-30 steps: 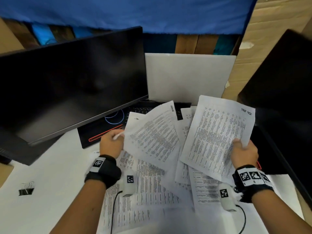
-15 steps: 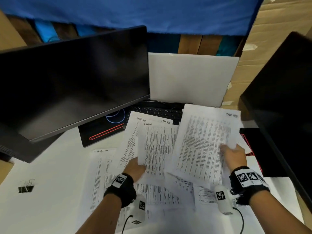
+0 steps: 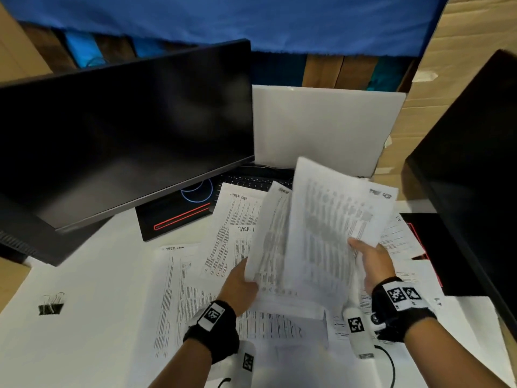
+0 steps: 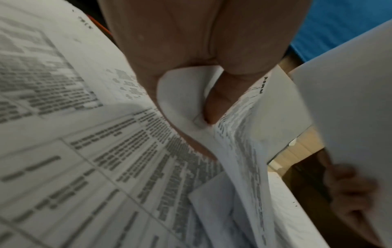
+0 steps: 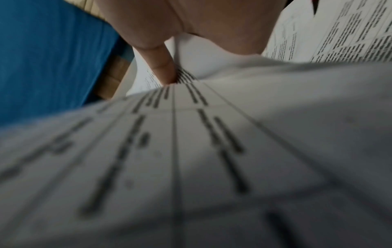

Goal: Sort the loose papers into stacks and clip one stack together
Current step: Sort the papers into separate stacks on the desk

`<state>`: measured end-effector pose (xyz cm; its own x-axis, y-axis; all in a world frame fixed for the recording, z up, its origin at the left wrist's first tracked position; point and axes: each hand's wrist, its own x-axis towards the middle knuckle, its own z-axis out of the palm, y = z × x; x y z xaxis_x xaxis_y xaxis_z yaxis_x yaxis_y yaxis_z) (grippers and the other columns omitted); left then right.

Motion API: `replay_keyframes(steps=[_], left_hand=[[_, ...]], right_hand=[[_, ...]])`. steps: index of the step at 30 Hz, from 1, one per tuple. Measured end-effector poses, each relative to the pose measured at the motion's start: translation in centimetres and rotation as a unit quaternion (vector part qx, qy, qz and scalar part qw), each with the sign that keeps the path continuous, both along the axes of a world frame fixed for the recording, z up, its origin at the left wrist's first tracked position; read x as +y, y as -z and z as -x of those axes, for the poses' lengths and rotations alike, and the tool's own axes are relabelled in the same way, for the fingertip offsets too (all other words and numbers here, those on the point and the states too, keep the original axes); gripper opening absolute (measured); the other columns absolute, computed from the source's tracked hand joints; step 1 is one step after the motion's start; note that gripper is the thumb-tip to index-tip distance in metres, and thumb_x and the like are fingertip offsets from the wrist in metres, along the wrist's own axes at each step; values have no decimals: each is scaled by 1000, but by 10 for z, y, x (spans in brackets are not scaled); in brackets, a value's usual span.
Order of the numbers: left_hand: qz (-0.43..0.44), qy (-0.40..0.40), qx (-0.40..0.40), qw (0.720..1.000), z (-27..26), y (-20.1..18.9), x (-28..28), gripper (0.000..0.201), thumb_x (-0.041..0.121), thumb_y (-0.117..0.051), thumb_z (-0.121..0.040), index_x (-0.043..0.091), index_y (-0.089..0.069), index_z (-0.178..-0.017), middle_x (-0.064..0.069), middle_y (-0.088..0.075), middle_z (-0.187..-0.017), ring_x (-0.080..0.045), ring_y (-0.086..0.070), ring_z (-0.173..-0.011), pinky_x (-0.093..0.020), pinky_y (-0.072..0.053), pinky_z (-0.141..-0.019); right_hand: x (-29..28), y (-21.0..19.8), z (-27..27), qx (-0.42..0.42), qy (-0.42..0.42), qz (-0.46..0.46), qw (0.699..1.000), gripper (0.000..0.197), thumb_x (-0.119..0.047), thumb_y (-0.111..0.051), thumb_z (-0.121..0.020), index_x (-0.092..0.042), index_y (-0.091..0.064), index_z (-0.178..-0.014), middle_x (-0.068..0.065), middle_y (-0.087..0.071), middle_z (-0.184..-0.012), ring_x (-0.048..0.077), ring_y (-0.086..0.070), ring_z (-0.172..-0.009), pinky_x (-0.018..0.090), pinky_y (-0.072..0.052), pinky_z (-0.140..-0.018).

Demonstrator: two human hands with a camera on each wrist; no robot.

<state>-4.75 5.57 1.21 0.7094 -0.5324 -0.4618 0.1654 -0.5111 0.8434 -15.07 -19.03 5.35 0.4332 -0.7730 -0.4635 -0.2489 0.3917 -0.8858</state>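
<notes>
Pinching a printed sheet (image 3: 270,233) by its lower corner, the left hand (image 3: 240,287) lifts it just left of the sheet (image 3: 335,219) gripped by the right hand (image 3: 375,264). Both stand long-axis up, edges overlapping (ready to merge). Half a second ago they lay lower, apart. The binder clip (image 3: 50,306) sits far left, nearer the left hand.

The print on the raised sheet (image 3: 333,233) is smeared past reading. It covers the fingers of the right hand (image 3: 373,263) and the papers beneath; left of it, the keyboard (image 3: 249,182) shows only its far rows.
</notes>
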Motion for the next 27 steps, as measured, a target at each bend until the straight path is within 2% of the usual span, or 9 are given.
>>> replay_keyframes(steps=[3, 5, 9, 15, 18, 21, 24, 25, 27], left_hand=[[78, 1, 26, 997, 4, -13, -7, 25, 8, -55, -93, 25, -62, -110, 2, -73, -104, -19, -69, -98, -42, -59, -82], [109, -3, 57, 992, 1, -19, -11, 21, 10, -58, -93, 22, -63, -108, -1, -74, -102, -21, -71, -97, -44, -60, -77], [99, 14, 62, 993, -10, -20, -17, 33, 1, -56, -88, 20, -64, -113, -3, -74, -107, -24, -69, -102, -53, -56, -86], [72, 52, 93, 992, -17, -21, -21, 33, -3, -57, -87, 21, -66, -108, -3, -74, -105, -23, -69, -101, -45, -56, -88], [81, 47, 115, 989, -16, -21, -20, 26, 0, -59, -88, 18, -66, -105, -5, -75, -102, -24, -70, -98, -43, -57, -85], [93, 37, 130, 986, -15, -19, -18, 25, 0, -56, -90, 19, -66, -102, -5, -75, -98, -24, -71, -93, -41, -58, -81], [112, 7, 161, 981, -13, -19, -19, 31, -3, -49, -90, 15, -67, -107, -15, -73, -103, -32, -69, -96, -50, -55, -87], [119, -7, 174, 977, -12, -19, -19, 33, -3, -46, -90, 14, -68, -108, -15, -73, -101, -33, -69, -93, -48, -57, -84], [127, -48, 195, 971, -11, -21, -19, 33, -2, -44, -92, 16, -69, -105, -10, -73, -86, -24, -68, -74, -33, -57, -65]], right_hand=[[6, 7, -5, 36, -35, 29, 998, 34, -7, -60, -90, -8, -58, -125, 3, -60, -109, 21, -52, -100, 29, -36, -91], [7, 9, -8, 54, -54, 42, 996, 35, -9, -60, -91, -5, -58, -125, 5, -59, -110, 21, -52, -99, 28, -36, -90], [3, 11, -13, 78, -76, 52, 993, 35, -13, -61, -90, -6, -59, -124, 3, -59, -109, 21, -51, -99, 29, -36, -91], [0, 6, -16, 80, -108, 37, 990, 34, -10, -66, -87, -10, -61, -121, 4, -62, -108, 20, -53, -100, 29, -36, -91], [0, 5, -9, 73, -94, 63, 991, 48, -3, -65, -85, -16, -53, -129, 4, -63, -115, 19, -55, -100, 29, -37, -89], [-2, 7, -1, 73, -62, 42, 995, 63, -2, -67, -83, -20, -44, -138, 4, -61, -119, 18, -53, -101, 29, -34, -90], [0, 5, 4, 92, -73, 4, 993, 45, -9, -66, -86, -11, -55, -130, 8, -58, -131, 19, -48, -107, 30, -29, -95], [0, 5, 4, 99, -73, -8, 992, 41, -11, -65, -87, -10, -57, -128, 8, -56, -134, 21, -48, -113, 33, -29, -99], [0, 3, 4, 110, -66, -27, 991, 45, -17, -65, -88, -10, -53, -131, 8, -49, -140, 28, -40, -131, 44, -26, -108]])
